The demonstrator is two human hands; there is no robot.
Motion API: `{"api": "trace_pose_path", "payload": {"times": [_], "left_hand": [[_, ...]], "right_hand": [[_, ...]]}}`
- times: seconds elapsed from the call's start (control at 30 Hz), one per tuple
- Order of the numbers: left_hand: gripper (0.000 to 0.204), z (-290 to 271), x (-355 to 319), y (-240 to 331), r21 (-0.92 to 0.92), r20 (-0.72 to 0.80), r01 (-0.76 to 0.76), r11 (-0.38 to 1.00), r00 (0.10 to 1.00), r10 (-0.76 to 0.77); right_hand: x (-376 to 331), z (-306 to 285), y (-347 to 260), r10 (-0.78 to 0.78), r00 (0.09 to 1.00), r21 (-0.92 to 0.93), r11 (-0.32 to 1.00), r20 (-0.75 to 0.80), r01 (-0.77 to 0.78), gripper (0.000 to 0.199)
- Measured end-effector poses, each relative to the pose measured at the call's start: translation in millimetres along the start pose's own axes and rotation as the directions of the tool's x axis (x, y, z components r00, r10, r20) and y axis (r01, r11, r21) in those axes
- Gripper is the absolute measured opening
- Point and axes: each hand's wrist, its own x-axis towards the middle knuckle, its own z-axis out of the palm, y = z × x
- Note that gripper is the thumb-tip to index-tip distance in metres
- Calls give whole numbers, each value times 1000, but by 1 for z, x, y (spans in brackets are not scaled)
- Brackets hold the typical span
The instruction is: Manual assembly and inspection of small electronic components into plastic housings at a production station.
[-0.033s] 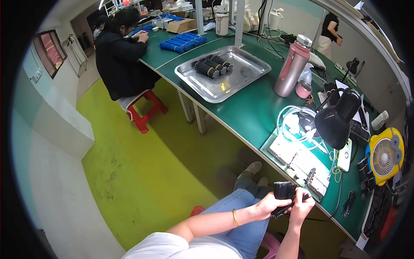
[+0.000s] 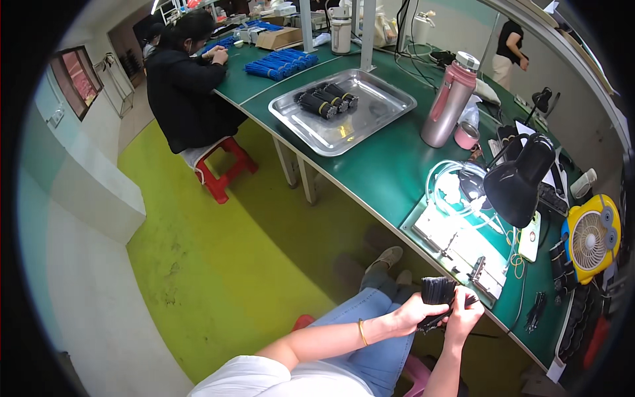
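Over my lap, just off the table's front edge, my left hand (image 2: 413, 313) is closed round a thick bundle of short black wires (image 2: 436, 290). The wires' ends stand up above the thumb. On the bundle's right side my right hand (image 2: 465, 313) is closed too, fingers bent against the wires, with a few dark strands showing beside its fingertips. How far its fingers wrap the bundle is partly hidden. Nearest to both hands on the table is a metal fixture (image 2: 456, 238), lit brightly by a black desk lamp (image 2: 519, 182).
A steel tray (image 2: 317, 142) holds several banded black wire bundles. Beyond it lie blue wire bundles (image 2: 281, 64). A pink bottle (image 2: 448, 106), coiled clear tubing (image 2: 436, 178), a phone (image 2: 529, 237) and a yellow fan (image 2: 591, 239) stand rightward. A co-worker (image 2: 188, 86) sits at the far left.
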Motion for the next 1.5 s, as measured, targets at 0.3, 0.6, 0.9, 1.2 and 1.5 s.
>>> {"api": "trace_pose_path", "payload": {"times": [0.3,0.6,0.9,1.2,1.5], "left_hand": [[14,5,0,18,31,-157,-91,995,983,95],[16,5,19,10,59,-129,-196,979,971,202],[17,-1,18,14,82,-143,-210,974,965,220],[18,-5,20,21,49,-98,-165,985,981,169],[20,-6,20,21,35,-88,-142,989,986,145]], "right_hand": [[14,20,-4,73,997,51,996,25,-74,12],[28,15,7,77,993,159,983,91,-91,16],[31,22,14,85,993,170,981,80,-98,17],[33,27,12,125,990,241,961,68,-137,17],[33,27,12,148,988,271,950,44,-155,17]]}}
